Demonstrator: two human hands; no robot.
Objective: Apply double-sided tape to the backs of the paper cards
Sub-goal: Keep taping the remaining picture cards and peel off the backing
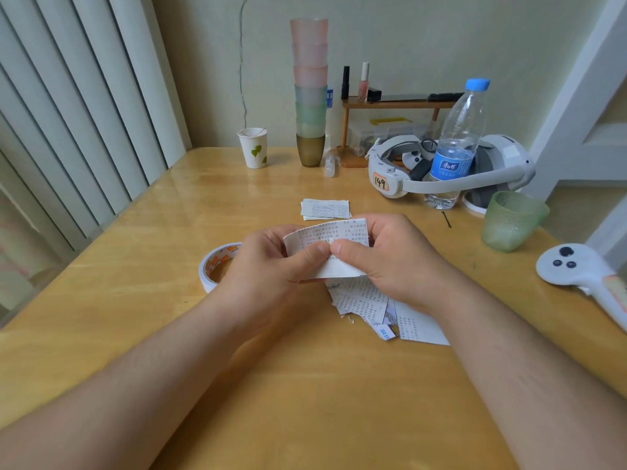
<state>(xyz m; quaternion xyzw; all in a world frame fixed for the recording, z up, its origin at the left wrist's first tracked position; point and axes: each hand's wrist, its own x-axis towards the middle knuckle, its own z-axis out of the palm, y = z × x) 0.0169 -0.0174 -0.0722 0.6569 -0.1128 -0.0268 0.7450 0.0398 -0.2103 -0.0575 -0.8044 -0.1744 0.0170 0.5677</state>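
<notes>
1. Two hands hold one card (327, 247) just above the table (142, 320), near its middle.
2. Left hand (271, 262) grips the card's left side, fingers curled behind it and thumb pressed on the front.
3. Right hand (383, 256) grips the right side the same way; the two thumb tips meet at the card's centre.
4. That card is curved, its printed face toward the camera, the lower edge bent forward.
5. More cards lie in a loose pile (380, 310) on the table right under the hands, overlapping at odd angles.
6. Another small stack (325, 209) lies flat just beyond the hands.
7. Tape roll (217, 266) lies flat on the table, partly hidden by the left hand; whether they touch I cannot tell.
8. Farther back stand a paper cup (253, 148), a tall stack of cups (309, 93), a bottle (456, 140) and a headset (451, 167).
9. At the right sit a green cup (512, 220) and a controller (583, 273).
</notes>
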